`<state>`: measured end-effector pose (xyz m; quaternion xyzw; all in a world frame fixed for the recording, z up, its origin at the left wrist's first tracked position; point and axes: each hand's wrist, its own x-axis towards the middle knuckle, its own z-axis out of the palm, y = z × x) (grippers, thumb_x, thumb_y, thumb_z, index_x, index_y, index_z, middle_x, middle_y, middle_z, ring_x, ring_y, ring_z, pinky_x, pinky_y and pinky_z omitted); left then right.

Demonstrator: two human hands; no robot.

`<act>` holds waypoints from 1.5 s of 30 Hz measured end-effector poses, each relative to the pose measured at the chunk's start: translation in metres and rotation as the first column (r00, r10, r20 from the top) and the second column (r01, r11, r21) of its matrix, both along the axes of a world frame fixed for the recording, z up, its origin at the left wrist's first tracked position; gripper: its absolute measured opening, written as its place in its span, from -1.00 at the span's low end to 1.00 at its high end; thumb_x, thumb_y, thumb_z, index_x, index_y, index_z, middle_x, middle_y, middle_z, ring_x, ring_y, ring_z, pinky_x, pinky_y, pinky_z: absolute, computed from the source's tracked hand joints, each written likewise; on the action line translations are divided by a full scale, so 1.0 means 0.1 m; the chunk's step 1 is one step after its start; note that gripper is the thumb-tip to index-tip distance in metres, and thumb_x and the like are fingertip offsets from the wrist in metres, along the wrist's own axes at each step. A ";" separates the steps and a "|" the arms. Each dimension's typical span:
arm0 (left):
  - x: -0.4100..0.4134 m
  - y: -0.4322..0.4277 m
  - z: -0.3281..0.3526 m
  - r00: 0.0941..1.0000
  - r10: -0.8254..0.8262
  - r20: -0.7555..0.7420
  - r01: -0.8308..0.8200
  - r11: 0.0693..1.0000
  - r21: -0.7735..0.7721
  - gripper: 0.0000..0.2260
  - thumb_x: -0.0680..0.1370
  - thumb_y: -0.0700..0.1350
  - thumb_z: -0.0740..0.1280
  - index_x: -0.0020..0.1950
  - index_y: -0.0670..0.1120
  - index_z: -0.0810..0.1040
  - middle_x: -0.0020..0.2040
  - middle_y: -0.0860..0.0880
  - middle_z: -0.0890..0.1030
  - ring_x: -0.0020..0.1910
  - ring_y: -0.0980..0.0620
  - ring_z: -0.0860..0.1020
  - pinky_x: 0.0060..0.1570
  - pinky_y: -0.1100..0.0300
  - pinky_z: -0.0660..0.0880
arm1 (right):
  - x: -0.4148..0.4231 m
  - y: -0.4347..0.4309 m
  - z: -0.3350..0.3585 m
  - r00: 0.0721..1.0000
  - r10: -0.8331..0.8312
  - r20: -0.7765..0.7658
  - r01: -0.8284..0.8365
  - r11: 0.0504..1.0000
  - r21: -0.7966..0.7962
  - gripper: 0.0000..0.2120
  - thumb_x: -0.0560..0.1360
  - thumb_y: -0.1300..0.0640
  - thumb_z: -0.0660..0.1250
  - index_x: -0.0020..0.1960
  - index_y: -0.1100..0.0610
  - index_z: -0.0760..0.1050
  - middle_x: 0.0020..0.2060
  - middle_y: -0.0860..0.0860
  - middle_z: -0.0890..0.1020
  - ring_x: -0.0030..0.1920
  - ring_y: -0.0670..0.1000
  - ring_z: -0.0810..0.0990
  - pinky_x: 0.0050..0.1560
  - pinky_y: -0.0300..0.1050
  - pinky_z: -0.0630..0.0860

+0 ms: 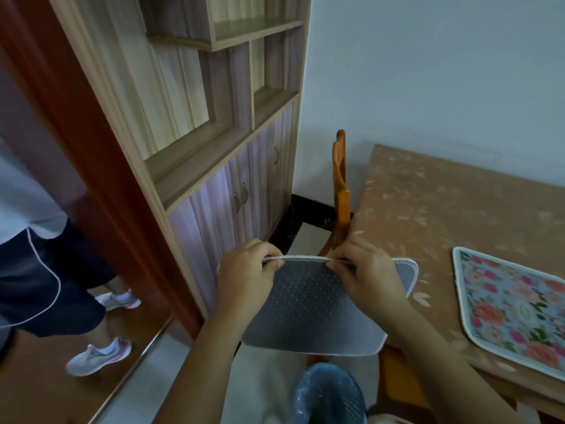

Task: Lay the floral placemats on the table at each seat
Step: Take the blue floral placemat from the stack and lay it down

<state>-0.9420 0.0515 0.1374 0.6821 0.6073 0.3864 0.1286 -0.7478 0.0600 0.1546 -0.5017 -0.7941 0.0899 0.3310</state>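
Pale walls meet at a corner where a cabinet (214, 133) stands to the left and a table (434, 206) with a leaf-print cover fills the right, a chair (341, 191) tucked at its near-left end. One mat (513, 310) already lies flat on the table, flowers up, near the front edge.

A second placemat (312, 304) is in the air just off the table's left corner, above the floor and a blue bin (330, 396). Left hand (244, 276) and right hand (367, 270) are both closed on its top hem, thumbs on the near side, fingers curled over the far side. It hangs from that hem with the grey dotted backing toward the camera, so the floral face likely points away. Its long axis runs along the pinched hem, left to right, tilting slightly down toward the table.

To lay it well, I'd carry it over the seat by the chair, lower the free bottom edge first, backing down, then ease the hem flat and square it to the table edge, well apart from the first mat

Someone in dark shorts (36, 286) stands at far left
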 end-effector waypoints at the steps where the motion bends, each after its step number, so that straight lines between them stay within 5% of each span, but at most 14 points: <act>1: -0.06 0.08 -0.02 1.000 -0.002 0.005 0.002 1.000 -0.004 -0.94 0.41 -0.22 0.42 -0.21 -0.07 0.60 -0.26 0.08 0.56 -0.27 0.09 0.50 -0.23 0.15 0.43 | -0.06 0.08 -0.02 1.000 -0.010 0.002 0.010 1.000 -0.004 -0.95 0.38 0.32 0.40 -0.23 0.21 0.57 -0.26 0.10 0.60 -0.27 0.10 0.54 -0.24 0.12 0.53; 6: -0.30 0.66 -0.10 0.999 -0.037 -0.012 0.037 0.999 0.004 -0.94 0.39 -0.23 0.43 -0.22 -0.08 0.61 -0.26 0.06 0.58 -0.28 0.12 0.49 -0.23 0.24 0.36 | -0.29 0.58 -0.14 0.998 -0.054 -0.014 0.054 0.998 -0.015 -0.94 0.38 0.31 0.40 -0.24 0.19 0.57 -0.27 0.07 0.60 -0.29 0.02 0.51 -0.25 0.07 0.52; 12: -0.38 1.69 -0.04 0.987 -0.145 -0.065 0.146 0.989 0.024 -0.92 0.38 -0.27 0.44 -0.25 -0.11 0.59 -0.28 0.01 0.59 -0.26 0.01 0.53 -0.21 0.13 0.42 | -0.38 1.44 -0.21 0.983 -0.163 -0.089 0.161 0.987 -0.029 -0.94 0.39 0.29 0.40 -0.22 0.16 0.57 -0.25 0.03 0.59 -0.28 -0.05 0.47 -0.22 -0.11 0.42; 19: -0.14 2.89 0.22 0.944 -0.301 -0.133 0.313 0.946 0.084 -0.90 0.37 -0.28 0.44 -0.24 -0.10 0.58 -0.27 0.00 0.59 -0.24 -0.04 0.54 -0.17 -0.06 0.48 | -0.16 2.33 -0.04 0.949 -0.266 -0.172 0.270 0.963 0.001 -0.95 0.38 0.28 0.41 -0.22 0.17 0.57 -0.26 -0.06 0.52 -0.27 0.03 0.54 -0.20 0.04 0.52; 26: 0.22 3.57 0.24 0.894 -0.413 -0.173 0.435 0.892 0.124 -0.86 0.33 -0.30 0.45 -0.26 -0.09 0.57 -0.29 0.01 0.59 -0.25 -0.04 0.53 -0.18 -0.09 0.48 | 0.11 2.74 -0.04 0.898 -0.402 -0.176 0.407 0.913 -0.011 -0.95 0.37 0.29 0.42 -0.22 0.18 0.57 -0.27 0.06 0.58 -0.26 0.10 0.56 -0.22 0.05 0.50; 32: 0.63 4.05 0.25 0.831 -0.506 -0.230 0.546 0.821 0.165 -0.87 0.36 -0.26 0.44 -0.25 -0.07 0.55 -0.28 0.01 0.58 -0.24 -0.03 0.51 -0.17 0.09 0.31 | 0.36 3.00 -0.09 0.807 -0.556 -0.200 0.560 0.827 -0.041 -0.93 0.37 0.28 0.42 -0.24 0.16 0.55 -0.30 -0.09 0.46 -0.28 -0.02 0.47 -0.24 -0.12 0.37; 37: 0.93 4.59 0.20 0.773 -0.606 -0.186 0.631 0.763 0.140 -0.89 0.36 -0.27 0.44 -0.24 -0.09 0.57 -0.26 -0.01 0.59 -0.21 -0.06 0.52 -0.15 0.06 0.33 | 0.52 3.34 -0.13 0.714 -0.657 -0.243 0.658 0.748 -0.091 -0.88 0.37 0.29 0.42 -0.28 0.13 0.52 -0.33 -0.19 0.44 -0.27 -0.09 0.47 -0.24 -0.30 0.33; 41: 1.12 5.12 0.20 0.695 -0.701 -0.161 0.718 0.687 0.112 -0.89 0.34 -0.29 0.47 -0.26 -0.12 0.58 -0.28 -0.03 0.61 -0.25 -0.08 0.54 -0.20 -0.01 0.42 | 0.59 3.69 -0.10 0.657 -0.719 -0.228 0.714 0.690 -0.119 -0.90 0.39 0.26 0.40 -0.25 0.11 0.53 -0.26 -0.14 0.51 -0.04 0.00 0.55 -0.10 -0.18 0.44; 45: 1.33 5.62 0.28 0.623 -0.767 -0.155 0.782 0.609 0.132 -0.88 0.32 -0.29 0.48 -0.27 -0.12 0.59 -0.31 -0.03 0.61 -0.28 -0.09 0.54 -0.21 -0.07 0.46 | 0.67 4.06 -0.01 0.582 -0.787 -0.206 0.783 0.610 -0.119 -0.93 0.40 0.23 0.39 -0.24 0.14 0.53 -0.33 -0.17 0.44 -0.21 -0.01 0.51 -0.20 -0.18 0.38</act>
